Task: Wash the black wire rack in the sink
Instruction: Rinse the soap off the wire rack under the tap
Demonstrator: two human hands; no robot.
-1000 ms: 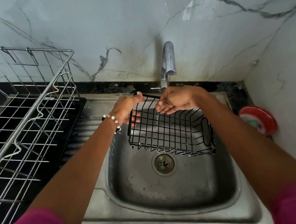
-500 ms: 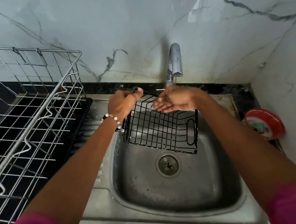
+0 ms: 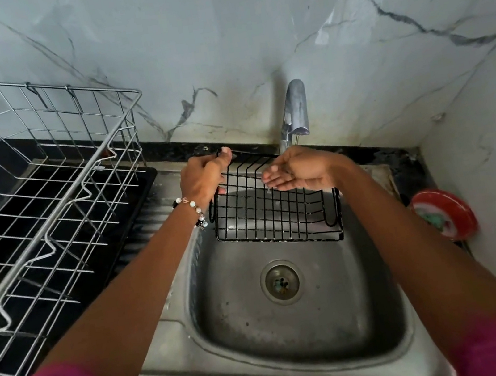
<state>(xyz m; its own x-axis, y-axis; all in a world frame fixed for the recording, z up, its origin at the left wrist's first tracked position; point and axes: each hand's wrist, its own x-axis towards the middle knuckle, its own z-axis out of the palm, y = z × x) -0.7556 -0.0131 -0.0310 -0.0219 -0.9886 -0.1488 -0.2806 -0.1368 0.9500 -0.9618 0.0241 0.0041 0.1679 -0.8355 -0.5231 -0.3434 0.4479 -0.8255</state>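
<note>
The black wire rack (image 3: 276, 209), a small open basket of thin coated rods, hangs tilted over the far half of the stainless steel sink (image 3: 294, 326), above and beyond the round drain (image 3: 282, 282) and just below the chrome tap (image 3: 294, 112). It looks light and stiff, so one hand should carry it easily; wet coated wire is likely slippery, and the thin rods give little to press on. The thicker rim wire at a corner seems the safest hold. That is where the left hand (image 3: 203, 180) grips it, fingers (image 3: 225, 152) curled round the far left rim. The right hand (image 3: 296, 172) hovers over the rack under the tap's spout, palm cupped with fingers loosely extended, gripping nothing. Whether water runs I cannot tell. Left of the sink a large silver wire dish drainer (image 3: 46, 193) stands on the dark tabletop; right of the sink lies a red round lid (image 3: 444, 215).
</note>
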